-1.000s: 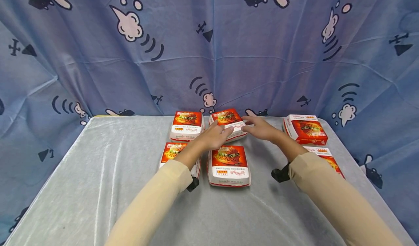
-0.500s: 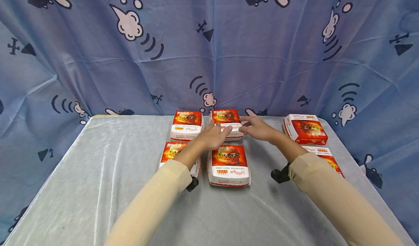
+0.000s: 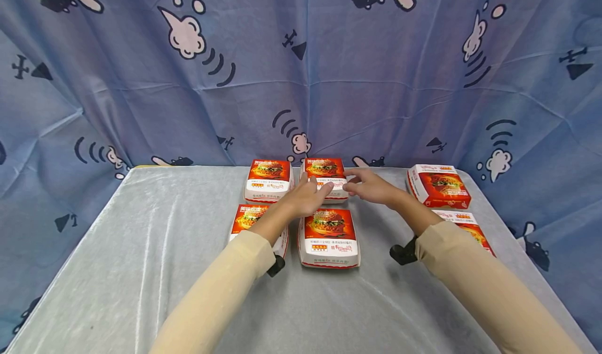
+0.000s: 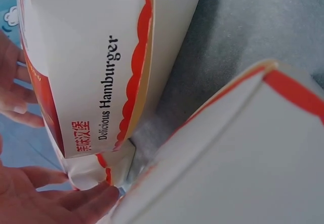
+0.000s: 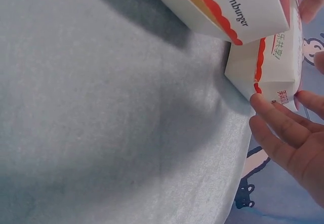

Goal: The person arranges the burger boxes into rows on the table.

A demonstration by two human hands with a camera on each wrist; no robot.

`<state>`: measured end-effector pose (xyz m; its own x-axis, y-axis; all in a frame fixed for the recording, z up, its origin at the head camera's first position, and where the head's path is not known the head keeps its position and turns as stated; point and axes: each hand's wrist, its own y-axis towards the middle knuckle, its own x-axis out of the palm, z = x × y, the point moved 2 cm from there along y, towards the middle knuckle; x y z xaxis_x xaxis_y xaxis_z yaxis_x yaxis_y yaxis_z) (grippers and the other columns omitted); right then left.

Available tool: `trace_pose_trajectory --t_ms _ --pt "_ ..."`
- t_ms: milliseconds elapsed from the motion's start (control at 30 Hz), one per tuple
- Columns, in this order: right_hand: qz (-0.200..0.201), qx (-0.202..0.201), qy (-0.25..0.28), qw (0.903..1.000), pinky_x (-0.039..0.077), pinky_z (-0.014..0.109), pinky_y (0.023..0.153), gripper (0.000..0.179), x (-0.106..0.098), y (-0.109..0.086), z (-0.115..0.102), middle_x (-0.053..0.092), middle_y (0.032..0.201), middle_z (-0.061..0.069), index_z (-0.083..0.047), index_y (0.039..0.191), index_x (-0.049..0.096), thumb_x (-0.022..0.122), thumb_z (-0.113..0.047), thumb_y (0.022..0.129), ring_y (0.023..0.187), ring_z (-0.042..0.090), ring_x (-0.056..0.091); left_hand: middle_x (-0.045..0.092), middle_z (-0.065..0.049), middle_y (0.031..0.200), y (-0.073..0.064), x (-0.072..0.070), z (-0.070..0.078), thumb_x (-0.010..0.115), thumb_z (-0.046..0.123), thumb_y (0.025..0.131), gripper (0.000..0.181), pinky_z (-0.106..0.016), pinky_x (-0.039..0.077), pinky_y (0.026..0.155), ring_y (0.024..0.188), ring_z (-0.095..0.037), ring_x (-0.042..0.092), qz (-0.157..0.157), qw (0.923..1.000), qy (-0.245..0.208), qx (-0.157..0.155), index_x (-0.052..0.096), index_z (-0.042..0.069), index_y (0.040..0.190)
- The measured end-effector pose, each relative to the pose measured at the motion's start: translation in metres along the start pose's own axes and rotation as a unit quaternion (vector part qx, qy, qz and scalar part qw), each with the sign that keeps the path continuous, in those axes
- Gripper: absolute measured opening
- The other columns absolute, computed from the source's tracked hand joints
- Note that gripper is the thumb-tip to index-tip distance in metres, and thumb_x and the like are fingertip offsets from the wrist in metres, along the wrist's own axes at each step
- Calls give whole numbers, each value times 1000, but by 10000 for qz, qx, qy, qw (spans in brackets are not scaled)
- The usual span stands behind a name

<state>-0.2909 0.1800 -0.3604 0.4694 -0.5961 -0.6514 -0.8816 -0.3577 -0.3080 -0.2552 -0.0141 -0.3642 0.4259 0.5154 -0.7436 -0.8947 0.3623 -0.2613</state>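
— So where does the red-and-white, square cardboard burger box [image 3: 327,172] sit?

— Close to the middle of the frame, slightly right, flat on the grey, cloth-covered surface [image 3: 141,270].

— And who's touching it?

— The bare left hand [image 3: 304,196] is at its left side, fingers extended and a little apart, fingertips on the cardboard. The bare right hand [image 3: 371,185] meets its right side, fingers likewise stretched out, tips near a corner. How hard either presses, I honestly can't tell; the contact is partly hidden.

— What's round about?

— A matching box just left of it [image 3: 268,181], and a matching box just below it [image 3: 329,241]. At lower left of that group, a partly covered box [image 3: 246,220] shows behind the left beige sleeve [image 3: 221,286].

— Further out?

— On the right of the frame, an upper box [image 3: 441,187] and a lower box [image 3: 472,229], the latter partly behind the right beige sleeve [image 3: 484,286]. A blue patterned curtain [image 3: 357,103] fills the top.
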Motion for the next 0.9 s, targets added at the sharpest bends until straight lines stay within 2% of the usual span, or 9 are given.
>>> trace_pose_trajectory --t_ms 133,300,400,533,633,767,833,900 --pt "-20 12 17 10000 47 50 100 59 1 0 1 49 142 27 3 153 31 50 -23 103 118 40 58 8 -20 164 0 0 -1 20 58 104 80 -46 13 121 152 -28 4 29 10000 67 14 27 -4 154" --pt "6 -53 -72 10000 47 51 100 60 0 -2 1 48 142 28 3 153 31 51 -22 102 118 40 58 13 -19 164 1 1 1 20 57 104 78 -49 10 121 153 -28 3 219 9996 191 54 27 -3 154" --pt "59 -125 -187 9997 45 53 101 59 -3 -9 0 29 156 28 3 152 31 51 -22 103 119 41 57 9 -19 165 1 2 3 22 58 104 78 -52 15 120 152 -32 8 419 9989 232 7 26 -1 156" --pt "166 -174 -342 9991 42 57 103 59 -13 -22 -1 23 159 28 1 152 32 50 -25 103 124 42 53 4 -20 165 0 2 6 25 58 103 78 -51 22 118 149 -38 18 800 9961 361 41 25 2 157" --pt "241 -205 -441 9985 40 61 103 59 -24 -34 -1 39 148 30 -2 153 32 51 -28 103 129 45 46 5 -19 165 0 2 8 28 57 103 76 -49 23 118 148 -37 21 1194 9917 413 232 26 3 157" --pt "339 -351 -528 9974 40 64 102 58 -41 -50 8 41 146 31 0 152 32 51 -27 104 132 49 40 11 -19 165 -1 3 13 34 51 104 69 -52 25 117 148 -36 23 1725 9826 281 624 31 6 156" --pt "412 -418 -601 9965 40 65 101 57 -49 -57 15 41 145 33 3 151 32 50 -26 104 132 51 41 14 -17 165 -3 5 18 37 49 104 65 -54 26 116 147 -36 26 1845 9792 144 838 34 8 155" --pt "497 -407 -691 9955 40 65 100 56 -58 -66 24 41 144 35 5 149 32 49 -25 105 130 52 41 16 -15 165 -5 7 23 40 46 104 62 -52 26 116 147 -34 27 1822 9779 -61 1027 35 10 155"
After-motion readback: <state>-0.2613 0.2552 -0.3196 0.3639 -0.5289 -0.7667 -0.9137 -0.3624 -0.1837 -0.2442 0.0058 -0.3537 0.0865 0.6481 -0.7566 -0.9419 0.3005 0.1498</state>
